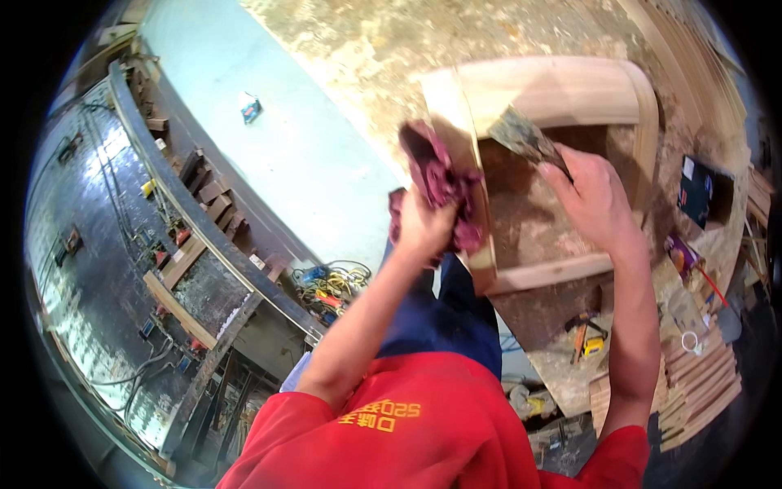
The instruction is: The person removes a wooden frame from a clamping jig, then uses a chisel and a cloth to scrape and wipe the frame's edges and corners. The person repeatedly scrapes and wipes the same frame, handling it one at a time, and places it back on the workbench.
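Observation:
My left hand grips a crumpled maroon cloth beside the left rail of a pale wooden frame with rounded corners, which lies on a stained plywood bench. My right hand holds a flat scraper, its grey, smudged blade tilted up to the left near the upper left part of the frame's opening. The fingers of both hands are wrapped round what they hold.
A black box, an orange-handled tool, a yellow tape measure and stacked wood strips are on the right. Coiled hoses lie below-left, near a long metal machine with wood blocks.

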The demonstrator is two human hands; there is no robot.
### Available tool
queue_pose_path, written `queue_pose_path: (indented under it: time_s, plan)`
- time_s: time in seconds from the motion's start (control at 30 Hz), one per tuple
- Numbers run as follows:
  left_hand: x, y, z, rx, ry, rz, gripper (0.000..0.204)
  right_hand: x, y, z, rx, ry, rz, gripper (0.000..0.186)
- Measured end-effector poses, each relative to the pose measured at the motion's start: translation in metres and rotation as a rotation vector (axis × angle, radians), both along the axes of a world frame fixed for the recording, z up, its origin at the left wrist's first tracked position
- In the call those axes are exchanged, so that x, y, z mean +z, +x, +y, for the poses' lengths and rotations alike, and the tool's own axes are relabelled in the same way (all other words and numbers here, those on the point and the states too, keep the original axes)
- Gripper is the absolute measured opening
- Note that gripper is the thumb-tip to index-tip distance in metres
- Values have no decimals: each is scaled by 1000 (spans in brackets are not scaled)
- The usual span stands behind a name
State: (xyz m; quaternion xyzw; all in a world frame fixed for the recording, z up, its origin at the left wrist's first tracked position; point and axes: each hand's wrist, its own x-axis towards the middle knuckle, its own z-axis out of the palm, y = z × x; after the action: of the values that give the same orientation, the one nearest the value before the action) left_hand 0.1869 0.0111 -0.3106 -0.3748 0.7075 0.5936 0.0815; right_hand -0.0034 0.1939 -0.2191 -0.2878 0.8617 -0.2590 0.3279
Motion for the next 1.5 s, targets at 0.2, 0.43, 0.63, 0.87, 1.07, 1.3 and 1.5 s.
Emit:
queue_pose_path:
  time_s: [0.2, 0.43, 0.63, 0.87, 1.07, 1.3, 1.5]
  plan:
    - [-4, -110, -87, -394, -154, 225, 26, -17, 31, 67, -223, -29, -138, 27]
    - [-16, -201, -86, -608, -170, 153, 30, -58, 99, 122, -447, 43, -504, 30]
    - [47, -239, -65, -648, -346, 315, 39, -69, 147, 88, -677, -426, -482, 25]
    - [69, -57, -159, -122, -842, 132, 38, -47, 141, 52, -459, -96, -255, 27]
    - [-28, 26, -58, 152, -25, 317, 40, -62, 114, -3, -328, -63, -224, 32]
    - [-44, 17, -30, 472, 180, 369, 22, -57, 107, -22, -290, -30, -105, 31]
    - [-40, 20, -29, 435, 131, 331, 20, -38, 112, -38, -604, -3, -556, 27]
